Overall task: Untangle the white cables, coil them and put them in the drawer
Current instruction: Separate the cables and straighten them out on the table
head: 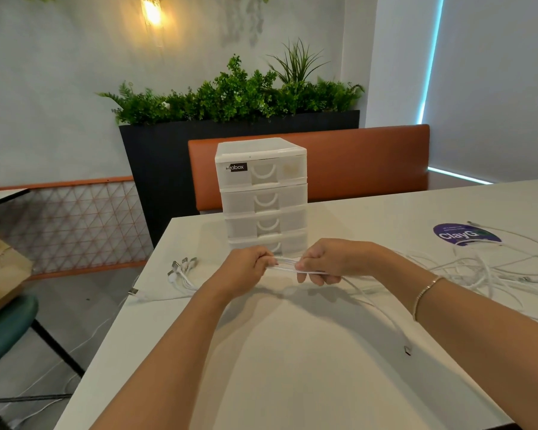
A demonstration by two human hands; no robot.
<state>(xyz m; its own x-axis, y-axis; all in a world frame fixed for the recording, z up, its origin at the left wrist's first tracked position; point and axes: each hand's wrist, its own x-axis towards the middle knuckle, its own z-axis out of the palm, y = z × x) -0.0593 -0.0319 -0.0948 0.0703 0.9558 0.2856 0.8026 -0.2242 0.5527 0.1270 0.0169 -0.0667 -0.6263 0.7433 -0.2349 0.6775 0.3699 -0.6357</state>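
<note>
Both hands are curled around a short bunch of thin white cable strands point(284, 264), pulled straight between them just above the smooth white table point(292, 367). The left hand point(246, 268) grips one end in a fist; the right hand point(326, 262) pinches the other end, a slim metal bracelet point(424, 294) on its wrist. From the right hand a cable arcs down across the table to a small dark plug point(408, 350). A loose tangle of white cables point(485, 271) lies to the right, near a round purple sticker point(465, 234). Metal-tipped plugs point(182, 265) fan out at the table's left edge. Just behind the hands stands a boxy, frosted plastic drawer unit point(263, 193), all four drawers closed, each with a curved handle.
</note>
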